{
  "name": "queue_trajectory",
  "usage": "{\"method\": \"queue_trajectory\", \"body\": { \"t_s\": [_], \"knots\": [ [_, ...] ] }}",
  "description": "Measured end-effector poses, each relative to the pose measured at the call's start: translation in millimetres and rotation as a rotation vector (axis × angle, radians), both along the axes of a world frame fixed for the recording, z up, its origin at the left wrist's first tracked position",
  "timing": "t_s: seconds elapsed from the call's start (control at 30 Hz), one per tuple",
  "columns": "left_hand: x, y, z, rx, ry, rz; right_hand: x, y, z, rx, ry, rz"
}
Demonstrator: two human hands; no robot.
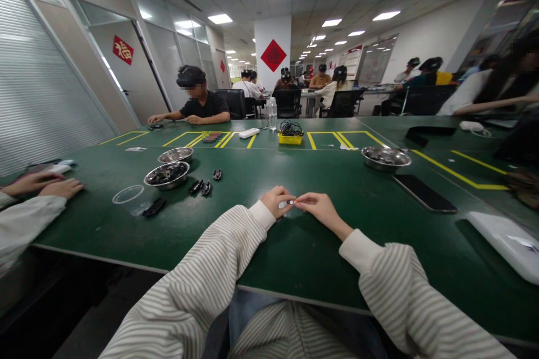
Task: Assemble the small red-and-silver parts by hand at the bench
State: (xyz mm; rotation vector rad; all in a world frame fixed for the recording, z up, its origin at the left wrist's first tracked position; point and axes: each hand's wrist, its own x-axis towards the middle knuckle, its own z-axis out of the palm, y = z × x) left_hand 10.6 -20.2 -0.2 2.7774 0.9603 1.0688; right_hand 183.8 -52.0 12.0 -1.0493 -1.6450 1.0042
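Just above the green table (252,179), my two hands meet in front of me. A small dark-and-white part (290,202) is pinched in the fingers of my left hand (274,200). The fingertips of my right hand (323,208) are pressed together at its right end, where a tiny orange spot shows; whether that is a separate piece I cannot tell. Several black clip-like parts (206,188) lie to the left of my hands. Beyond them stand a steel bowl (148,181) filled with dark parts and a second steel bowl (177,151).
A clear lid (127,194) and a black piece (154,207) lie at left. To the right are another steel bowl (385,164), a phone (424,193) and a white case (505,241). A yellow basket (290,139) and a bottle (273,114) stand ahead. A co-worker's hands (61,188) rest at left.
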Motion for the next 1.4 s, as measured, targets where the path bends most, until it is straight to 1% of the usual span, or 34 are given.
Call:
{"method": "queue_trajectory", "body": {
  "t_s": [0.2, 0.33, 0.43, 0.5, 0.57, 0.6, 0.7, 0.83, 0.87, 0.93, 1.0, 1.1, 1.2, 1.27, 1.3, 1.33, 1.37, 1.4],
  "knots": [
    [1, 0, -1.3, 0.063, -0.014, 0.011, 1, -2, 5.3, -0.012, 0.012, 0.004],
    [1, -2, -2.3, 0.071, 0.0, -0.038, 0, 1, 2.5, -0.032, 0.053, -0.013],
    [2, -6, -0.6, 0.077, 0.049, -0.058, 1, 3, -0.1, -0.038, 0.006, -0.024],
    [2, -7, 2.4, 0.094, 0.098, -0.029, 2, 4, -1.2, -0.039, -0.055, -0.033],
    [-3, -3, 6.6, 0.105, 0.149, 0.053, 2, 5, -1.8, -0.038, -0.103, -0.047],
    [-8, 2, 8.8, 0.103, 0.168, 0.116, 3, 5, -2.0, -0.038, -0.118, -0.055],
    [-35, 23, 13.6, 0.048, 0.173, 0.378, 3, 5, -2.4, -0.04, -0.141, -0.065],
    [-83, 50, 11.0, -0.157, 0.061, 0.746, 3, 4, -2.3, -0.04, -0.161, -0.035],
    [-92, 55, 9.1, -0.207, 0.048, 0.803, 3, 4, -2.2, -0.04, -0.163, -0.031],
    [-105, 60, 4.9, -0.27, 0.037, 0.866, 3, 3, -2.2, -0.039, -0.165, -0.028],
    [-110, 62, 1.4, -0.287, 0.037, 0.884, 2, 3, -2.4, -0.036, -0.167, -0.028],
    [-111, 61, -0.9, -0.289, 0.034, 0.9, 3, 3, -3.0, -0.036, -0.177, -0.031],
    [-107, 58, 1.3, -0.255, 0.033, 0.899, 3, 4, -3.4, -0.041, -0.186, -0.032],
    [-99, 55, 4.0, -0.201, 0.023, 0.867, 3, 5, -3.4, -0.037, -0.19, -0.032],
    [-93, 53, 5.2, -0.175, 0.016, 0.819, 3, 5, -3.4, -0.034, -0.19, -0.032],
    [-84, 50, 6.0, -0.154, 0.01, 0.739, 3, 5, -3.4, -0.033, -0.19, -0.031],
    [-74, 45, 6.4, -0.141, 0.009, 0.631, 3, 5, -3.3, -0.032, -0.19, -0.031],
    [-63, 40, 6.1, -0.14, 0.017, 0.492, 3, 5, -3.2, -0.031, -0.189, -0.031]
  ]
}}
